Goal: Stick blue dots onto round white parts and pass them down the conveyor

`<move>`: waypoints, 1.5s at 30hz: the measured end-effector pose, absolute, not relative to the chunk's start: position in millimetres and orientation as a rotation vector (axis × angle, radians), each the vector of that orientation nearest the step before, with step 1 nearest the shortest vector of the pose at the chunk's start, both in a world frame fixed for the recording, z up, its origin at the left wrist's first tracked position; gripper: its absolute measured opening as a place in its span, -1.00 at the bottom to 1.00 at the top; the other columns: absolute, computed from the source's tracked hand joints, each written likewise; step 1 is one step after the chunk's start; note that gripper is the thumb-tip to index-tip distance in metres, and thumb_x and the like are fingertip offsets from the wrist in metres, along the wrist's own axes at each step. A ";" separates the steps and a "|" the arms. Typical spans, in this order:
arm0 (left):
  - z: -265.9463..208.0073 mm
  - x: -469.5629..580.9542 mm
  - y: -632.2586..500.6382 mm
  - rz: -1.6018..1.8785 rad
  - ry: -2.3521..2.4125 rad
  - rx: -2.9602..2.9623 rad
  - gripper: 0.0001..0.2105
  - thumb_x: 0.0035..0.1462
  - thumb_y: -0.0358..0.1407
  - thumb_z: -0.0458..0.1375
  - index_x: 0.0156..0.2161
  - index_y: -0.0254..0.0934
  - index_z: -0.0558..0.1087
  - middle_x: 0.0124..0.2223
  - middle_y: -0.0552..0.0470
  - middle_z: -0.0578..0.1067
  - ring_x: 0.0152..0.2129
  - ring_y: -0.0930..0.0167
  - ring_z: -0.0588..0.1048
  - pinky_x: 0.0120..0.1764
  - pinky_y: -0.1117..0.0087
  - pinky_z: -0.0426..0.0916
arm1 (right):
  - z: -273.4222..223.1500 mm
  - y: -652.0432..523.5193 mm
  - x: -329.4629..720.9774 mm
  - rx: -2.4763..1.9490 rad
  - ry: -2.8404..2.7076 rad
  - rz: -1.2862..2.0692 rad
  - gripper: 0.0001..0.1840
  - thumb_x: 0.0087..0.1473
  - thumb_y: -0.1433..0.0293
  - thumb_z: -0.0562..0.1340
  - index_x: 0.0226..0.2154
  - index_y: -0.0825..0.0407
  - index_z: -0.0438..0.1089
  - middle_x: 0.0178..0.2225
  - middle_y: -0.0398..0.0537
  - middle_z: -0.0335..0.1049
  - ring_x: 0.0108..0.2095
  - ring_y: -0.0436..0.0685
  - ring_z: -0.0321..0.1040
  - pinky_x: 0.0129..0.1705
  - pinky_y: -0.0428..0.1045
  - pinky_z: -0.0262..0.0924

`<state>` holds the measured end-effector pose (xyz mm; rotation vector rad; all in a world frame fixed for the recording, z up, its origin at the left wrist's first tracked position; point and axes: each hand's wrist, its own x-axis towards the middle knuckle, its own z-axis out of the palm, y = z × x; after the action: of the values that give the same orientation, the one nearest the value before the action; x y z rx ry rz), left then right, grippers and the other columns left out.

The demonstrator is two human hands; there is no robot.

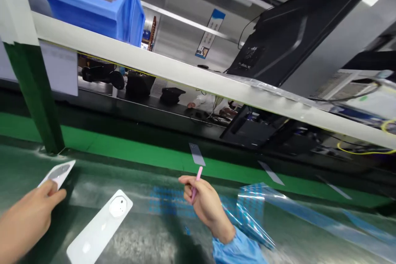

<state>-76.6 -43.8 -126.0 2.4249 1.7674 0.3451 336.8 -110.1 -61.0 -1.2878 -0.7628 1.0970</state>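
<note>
My left hand (32, 212), at the left edge, pinches a white phone back cover (65, 173) by its near end, tilted above the bench. Beside it, a second white phone back cover (100, 225) with a round camera area lies flat on the green bench mat. My right hand (206, 202) is closed around a slim pink stick (198, 175), tip pointing up; whether it is a pen or a prying tool I cannot tell. Under and behind that hand lies a clear sheet with rows of small blue pieces (168, 198).
Curled blue-tinted film (256, 206) trails across the right side of the bench. A green post (32, 90) and a white shelf rail (173, 74) stand in front, bearing a blue bin (89, 12) and a black monitor (278, 37). Beyond, a person in white (210, 103) is partly visible.
</note>
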 end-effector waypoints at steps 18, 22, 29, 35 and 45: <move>-124.6 23.1 -85.5 0.029 1.230 2.293 -0.52 -0.14 -0.31 0.31 -0.04 0.14 0.53 0.22 0.11 0.38 0.30 -0.07 0.03 0.20 -0.25 0.00 | -138.2 -117.8 329.4 -1.433 -0.794 1.043 -0.25 -0.50 -0.18 0.47 -0.46 0.09 0.36 -0.62 -0.11 0.34 -0.60 0.01 0.27 -0.51 -0.08 0.17; -156.7 26.8 -85.5 0.141 1.252 2.368 -0.55 -0.14 -0.22 0.36 -0.05 0.13 0.53 0.19 0.06 0.41 0.25 -0.09 0.12 0.17 -0.23 0.04 | -127.8 -112.2 324.7 -1.424 -0.847 1.075 -0.27 -0.36 -0.23 0.40 -0.47 0.07 0.29 -0.62 -0.12 0.36 -0.61 -0.01 0.28 -0.52 -0.09 0.19; -147.3 29.1 -69.2 0.154 1.208 2.352 -0.60 0.10 -0.21 0.14 0.06 0.15 0.44 0.30 0.12 0.27 0.31 0.00 0.01 0.20 -0.26 -0.02 | -106.4 -77.3 299.5 -1.377 -1.028 1.390 -0.34 -0.31 -0.12 0.42 -0.45 0.07 0.24 -0.57 -0.11 0.40 -0.58 -0.01 0.35 -0.51 -0.11 0.25; -138.8 34.3 -73.1 0.093 1.305 2.333 -0.58 0.03 -0.22 0.26 0.04 0.13 0.47 0.23 0.09 0.36 0.28 -0.06 0.09 0.17 -0.29 0.01 | -121.0 -56.0 297.7 -1.551 -1.123 1.340 -0.49 -0.25 -0.02 0.31 -0.46 0.06 0.23 -0.64 -0.17 0.35 -0.69 -0.06 0.25 -0.68 -0.16 0.09; -159.6 18.3 -78.4 0.380 1.203 2.434 -0.55 0.02 -0.07 0.30 0.06 0.19 0.40 0.16 0.20 0.43 0.19 -0.03 0.25 0.07 -0.20 0.18 | -132.2 -55.6 301.8 -1.591 -1.145 1.388 -0.57 -0.21 0.06 0.29 -0.47 0.07 0.25 -0.61 -0.14 0.37 -0.64 -0.05 0.29 -0.64 -0.16 0.12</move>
<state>18.3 -78.4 -159.6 2.4341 1.2032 0.3798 301.8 -55.6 -132.2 -1.5913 -1.1454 1.3878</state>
